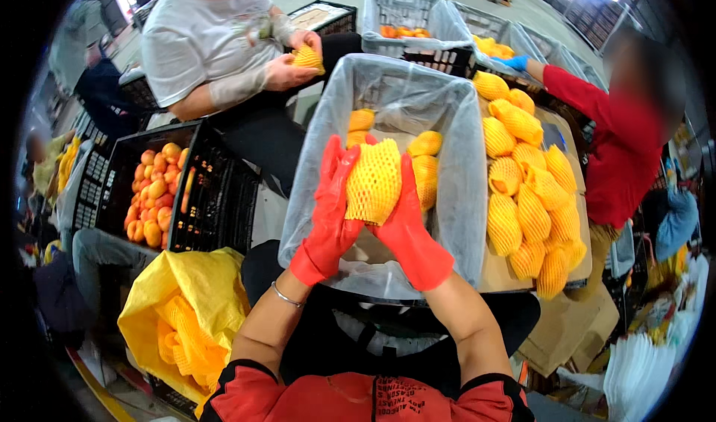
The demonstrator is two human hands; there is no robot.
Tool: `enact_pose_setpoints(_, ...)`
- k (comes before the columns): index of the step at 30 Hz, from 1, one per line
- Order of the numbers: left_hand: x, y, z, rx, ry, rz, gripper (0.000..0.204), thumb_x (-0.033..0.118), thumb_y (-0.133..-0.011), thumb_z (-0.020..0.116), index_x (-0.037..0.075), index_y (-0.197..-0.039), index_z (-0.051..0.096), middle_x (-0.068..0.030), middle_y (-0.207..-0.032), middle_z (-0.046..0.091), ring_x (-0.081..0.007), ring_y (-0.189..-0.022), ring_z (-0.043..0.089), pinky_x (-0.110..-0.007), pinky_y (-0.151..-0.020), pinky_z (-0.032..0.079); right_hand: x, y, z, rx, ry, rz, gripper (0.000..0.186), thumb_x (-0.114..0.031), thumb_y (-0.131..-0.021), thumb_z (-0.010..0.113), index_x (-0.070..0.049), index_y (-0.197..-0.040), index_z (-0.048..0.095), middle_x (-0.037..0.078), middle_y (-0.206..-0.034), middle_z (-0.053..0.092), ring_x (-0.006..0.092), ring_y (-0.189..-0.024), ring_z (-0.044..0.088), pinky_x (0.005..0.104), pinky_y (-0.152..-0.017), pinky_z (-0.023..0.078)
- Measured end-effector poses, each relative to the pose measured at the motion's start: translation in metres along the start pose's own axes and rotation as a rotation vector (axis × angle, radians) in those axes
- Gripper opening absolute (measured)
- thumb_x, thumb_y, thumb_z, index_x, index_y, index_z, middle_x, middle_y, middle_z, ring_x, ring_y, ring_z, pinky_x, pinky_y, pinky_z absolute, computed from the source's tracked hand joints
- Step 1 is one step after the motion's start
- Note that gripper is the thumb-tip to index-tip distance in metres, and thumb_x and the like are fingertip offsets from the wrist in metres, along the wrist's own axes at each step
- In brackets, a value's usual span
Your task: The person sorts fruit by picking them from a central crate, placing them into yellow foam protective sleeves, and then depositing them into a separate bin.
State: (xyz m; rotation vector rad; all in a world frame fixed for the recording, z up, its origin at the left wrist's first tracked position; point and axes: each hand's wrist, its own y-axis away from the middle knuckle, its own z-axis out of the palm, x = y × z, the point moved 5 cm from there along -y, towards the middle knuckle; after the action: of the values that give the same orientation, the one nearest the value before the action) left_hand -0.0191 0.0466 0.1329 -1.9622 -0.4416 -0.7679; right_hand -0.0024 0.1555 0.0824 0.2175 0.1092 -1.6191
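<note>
Between both hands I hold a fruit in a yellow foam net sleeve [373, 182], above a crate lined with clear plastic [459, 198]. My left hand [330, 198], in a red rubber glove, presses its left side. Against its right side lies my right hand [410, 232], gloved the same way. The fruit itself is hidden by the netting. Inside the crate, sleeved fruits [425, 168] rest along the right wall, and others [360, 123] sit at the far left, partly behind my hands.
Right of the crate, several sleeved fruits [529, 220] are piled on cardboard. A black crate of bare orange-red fruits [155, 194] stands left, above a yellow sack [142, 295] of foam sleeves. One co-worker [198, 41] holds a sleeved fruit; another in red [619, 153] reaches toward the lined crates [418, 19] behind.
</note>
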Motion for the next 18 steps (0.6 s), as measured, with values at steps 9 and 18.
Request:
enact_pose_setpoints(9,-0.034,0.013,-0.003,0.026,0.07,-0.24,0.038,-0.008,-0.077,0.064,0.004,-0.112,0.07,-0.014,-0.102,0.071,-0.0317,-0.095,0.069,-0.036,-0.089,0.053,-0.007,0.001,-0.046,0.112,0.154,0.045,0.048,-0.041,-0.099,0.057,-0.008,-0.133,0.057,0.012,-0.123,0.068,0.027,-0.109,0.068,0.0447,-0.094,0.056)
enact_pose_setpoints(18,-0.04,0.025,-0.01,0.067,0.35,-0.419,0.034,0.004,-0.088,0.067,0.001,-0.121,0.065,-0.0104,-0.119,0.068,-0.0194,-0.106,0.064,-0.034,-0.092,0.051,0.0,0.008,-0.023,-0.101,0.182,0.228,0.047,-0.045,-0.1,0.054,-0.008,-0.128,0.059,0.012,-0.118,0.069,0.0278,-0.105,0.069,0.0435,-0.091,0.058)
